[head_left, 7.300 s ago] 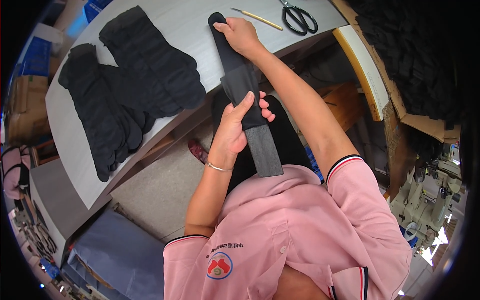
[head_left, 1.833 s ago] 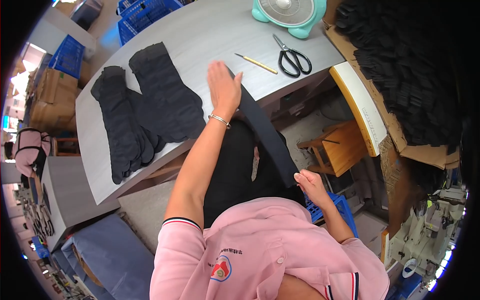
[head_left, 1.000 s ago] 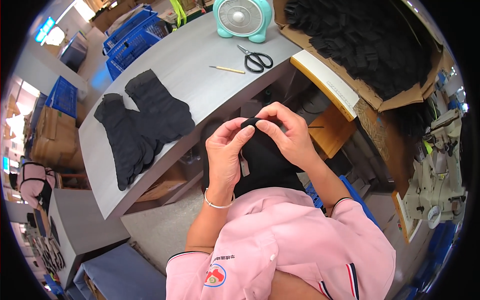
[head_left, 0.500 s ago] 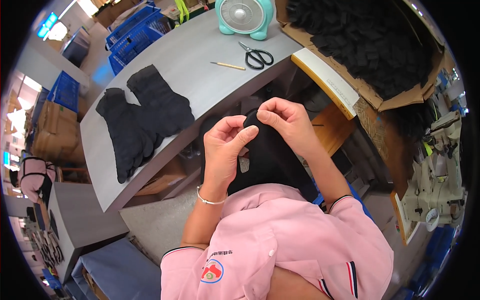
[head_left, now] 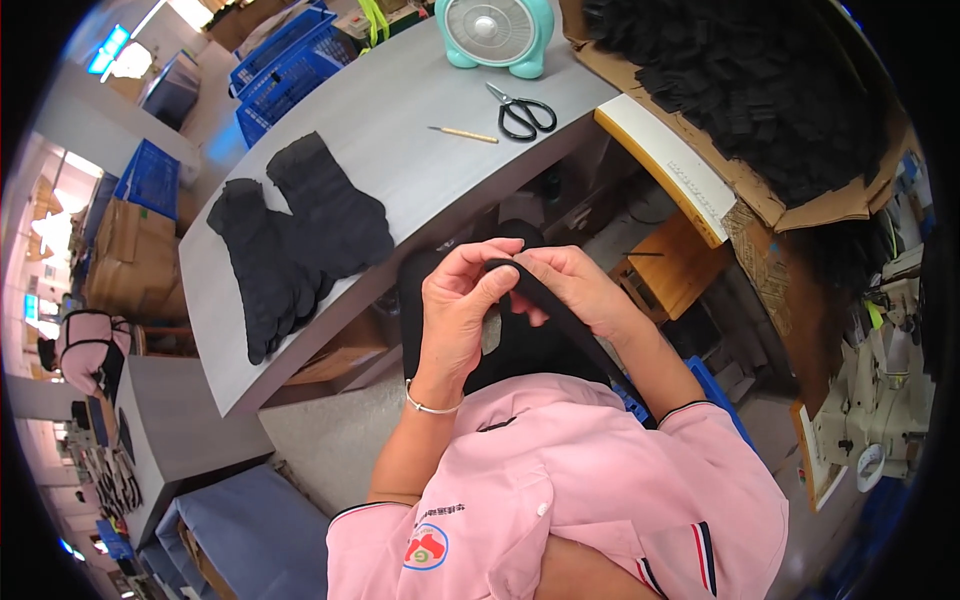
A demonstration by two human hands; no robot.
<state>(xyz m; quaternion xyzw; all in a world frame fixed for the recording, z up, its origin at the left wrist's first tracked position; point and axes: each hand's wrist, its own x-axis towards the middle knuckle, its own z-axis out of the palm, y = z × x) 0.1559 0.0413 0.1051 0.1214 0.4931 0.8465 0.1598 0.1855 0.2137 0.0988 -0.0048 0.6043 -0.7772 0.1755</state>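
Both my hands are up over my lap, just off the table's near edge, with their fingertips close together. The thumb and fingers of my left hand (head_left: 458, 305) pinch one end of a black fabric piece (head_left: 548, 300), which looks like a folded strip or tube. My right hand (head_left: 580, 288) grips the same piece beside that end. From there the fabric slants down to the right, below my right wrist. Its far end is hard to tell from my black trousers. On the grey table (head_left: 400, 130) lie two overlapping stacks of black sock-like pieces (head_left: 262, 265).
Scissors with black handles (head_left: 510, 104) and a thin wooden-handled pointed tool (head_left: 465, 134) lie near a turquoise fan (head_left: 488, 32). At the right stand a cardboard box (head_left: 790, 217) full of black pieces and a sewing machine (head_left: 885, 400). Another person (head_left: 90, 350) is at far left.
My hands have come slightly lower, and the right hand has turned. The black fabric now shows as a strip slanting across below the right fingers. The whole view has shifted slightly.
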